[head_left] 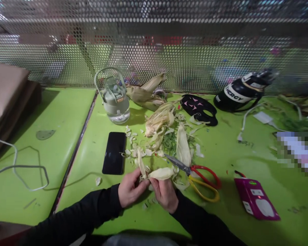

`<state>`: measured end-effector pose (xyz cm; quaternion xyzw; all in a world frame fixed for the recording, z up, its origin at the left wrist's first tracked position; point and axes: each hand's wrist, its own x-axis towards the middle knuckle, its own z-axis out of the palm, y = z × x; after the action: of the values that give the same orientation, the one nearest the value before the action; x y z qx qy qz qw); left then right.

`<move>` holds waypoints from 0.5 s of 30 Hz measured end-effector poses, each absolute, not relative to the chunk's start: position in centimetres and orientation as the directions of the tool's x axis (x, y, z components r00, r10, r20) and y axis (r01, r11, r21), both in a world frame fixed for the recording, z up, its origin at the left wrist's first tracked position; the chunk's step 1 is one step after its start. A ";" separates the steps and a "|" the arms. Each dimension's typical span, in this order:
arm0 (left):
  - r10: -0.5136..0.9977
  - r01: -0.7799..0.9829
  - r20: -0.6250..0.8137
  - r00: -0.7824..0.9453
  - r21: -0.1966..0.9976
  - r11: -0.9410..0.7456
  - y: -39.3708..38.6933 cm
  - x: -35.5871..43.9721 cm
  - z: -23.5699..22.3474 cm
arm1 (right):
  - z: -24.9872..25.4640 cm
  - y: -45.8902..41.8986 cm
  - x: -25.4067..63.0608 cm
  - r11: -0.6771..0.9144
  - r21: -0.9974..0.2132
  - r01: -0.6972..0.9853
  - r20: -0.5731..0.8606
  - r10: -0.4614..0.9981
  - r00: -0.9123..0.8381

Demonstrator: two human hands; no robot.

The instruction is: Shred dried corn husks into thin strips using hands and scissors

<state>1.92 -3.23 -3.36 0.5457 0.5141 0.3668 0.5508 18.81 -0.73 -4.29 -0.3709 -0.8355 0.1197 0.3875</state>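
1. Here's the husk you've got in hand (pixel 161 173), just left of the scissors (pixel 184 167): pale cream, thin and dry-looking, one narrow strip standing up and a broader, slightly curled piece stretching toward the blades.
2. Around it, beyond and left of the scissors, you have loose husks (pixel 160 119) in a heap, with small pale scraps (pixel 133 153) and thin green strands (pixel 170 141).
3. Now the containers: your clear bottle (pixel 116 102), upright with a pale green lid and looped handle, is beyond and left of the scissors, clear liquid low inside.
4. The black bottle (pixel 237 91) leans over, beyond and right of the scissors; you can't tell what's in it.
5. On to your grip: your left hand (pixel 133 189), left of the scissors, is closed in, thumb and fingers pinching the base of the narrow strip.
6. Your right hand (pixel 165 194), nearer you than the blades, has its thumb and fingertips pressed together on the near end of the broad piece.
7. Your fingertips almost meet, and the black phone (pixel 114 153) lies flat, left of the scissors, on the green table (pixel 87 201).
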 end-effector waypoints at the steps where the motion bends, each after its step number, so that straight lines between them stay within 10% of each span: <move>1: 0.966 0.152 -0.170 0.197 0.978 0.141 -3.2 2.0 -3.4 | -4.4 -0.7 18.9 0.698 -0.490 0.522 0.559 0.711 -0.427; 15: 0.983 0.122 -0.115 0.142 0.988 0.098 -3.0 1.9 -3.5 | -3.8 -0.4 18.7 0.513 -0.689 0.512 0.373 0.857 -0.357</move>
<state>1.90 -3.04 -3.47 0.5364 0.5153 0.4041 0.5325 18.68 -0.38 -3.78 -0.4334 -0.7892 0.2357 0.3658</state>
